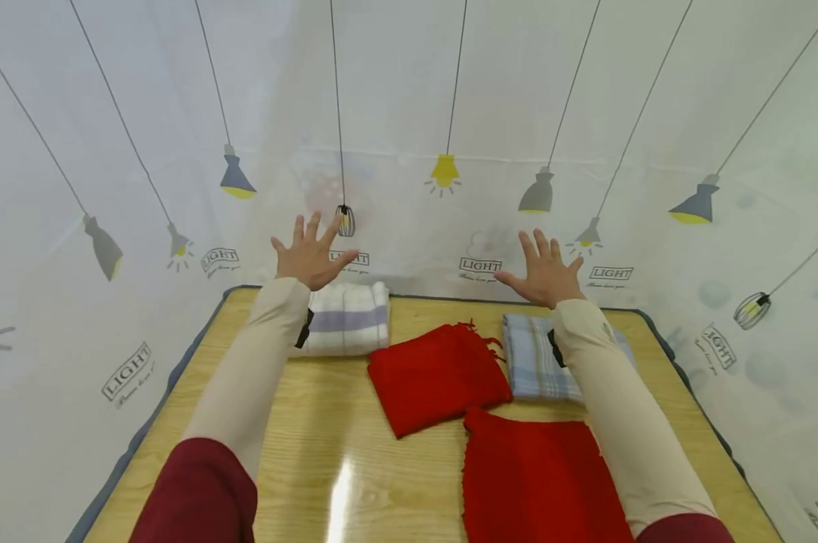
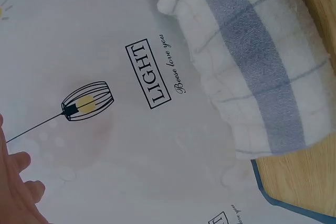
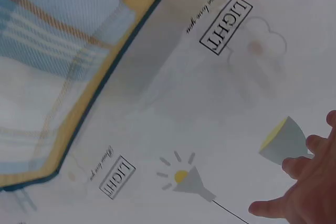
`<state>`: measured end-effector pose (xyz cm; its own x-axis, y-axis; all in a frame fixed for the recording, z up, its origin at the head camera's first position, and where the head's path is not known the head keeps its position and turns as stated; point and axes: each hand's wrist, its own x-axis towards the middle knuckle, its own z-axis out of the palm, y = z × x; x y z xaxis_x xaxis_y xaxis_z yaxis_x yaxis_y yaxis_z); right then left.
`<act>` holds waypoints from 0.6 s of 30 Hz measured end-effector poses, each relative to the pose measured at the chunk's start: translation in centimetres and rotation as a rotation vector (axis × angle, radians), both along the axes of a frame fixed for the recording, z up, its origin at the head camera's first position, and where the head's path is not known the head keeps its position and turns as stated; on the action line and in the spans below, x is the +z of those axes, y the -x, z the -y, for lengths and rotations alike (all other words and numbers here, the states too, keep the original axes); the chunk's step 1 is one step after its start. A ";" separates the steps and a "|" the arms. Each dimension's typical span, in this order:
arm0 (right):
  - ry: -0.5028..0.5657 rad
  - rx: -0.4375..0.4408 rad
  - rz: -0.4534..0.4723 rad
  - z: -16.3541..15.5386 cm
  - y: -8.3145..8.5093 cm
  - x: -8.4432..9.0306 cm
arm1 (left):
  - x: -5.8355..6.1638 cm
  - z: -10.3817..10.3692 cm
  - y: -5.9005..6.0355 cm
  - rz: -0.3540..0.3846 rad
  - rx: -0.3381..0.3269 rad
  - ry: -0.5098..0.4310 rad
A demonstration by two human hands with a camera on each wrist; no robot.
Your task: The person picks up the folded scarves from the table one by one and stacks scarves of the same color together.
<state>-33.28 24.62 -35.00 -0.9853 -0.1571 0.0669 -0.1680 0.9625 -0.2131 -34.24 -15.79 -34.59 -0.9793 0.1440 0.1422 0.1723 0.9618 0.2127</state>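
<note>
- Fingers (image 1: pixel 312 225) of the person's left hand (image 1: pixel 307 262) are spread wide and released, thumb out to the side, up in the air in front of the wall covering.
- The right hand (image 1: pixel 546 277) is raised much the same way, its fingers splayed and free.
- Nearest the left hand I see a folded white towel (image 1: pixel 349 320) of soft cloth, with a broad lavender-blue stripe and thin grey-blue lines; it lies at the far edge of the worktop (image 1: pixel 307 430), a pale wood-grain surface with dark blue edging (image 1: pixel 178 369).
- Nearest the right hand is a folded pale blue and white plaid cloth (image 1: pixel 527 362) with tan lines, at the far right, partly hidden behind the forearm.
- Between these two lies a folded bright red cloth (image 1: pixel 436 381), set askew, tassels at its far right corner.
- Closer to the person, on the right, a larger red cloth (image 1: pixel 531 475) is laid out, its near end out of sight.
- Both arms wear cream sleeves (image 1: pixel 235 385) beneath maroon ones (image 1: pixel 194 483), with a black strap (image 1: pixel 304 329) at the left wrist.
- Behind hangs a white wall covering (image 1: pixel 395 83), printed with grey, blue and yellow lamps (image 1: pixel 445 170) and the word "LIGHT".
</note>
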 end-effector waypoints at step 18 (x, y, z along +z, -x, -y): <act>0.253 0.067 0.118 -1.0 -1.9 -5.4 | -4.5 -0.3 -3.2 0.011 0.038 -0.181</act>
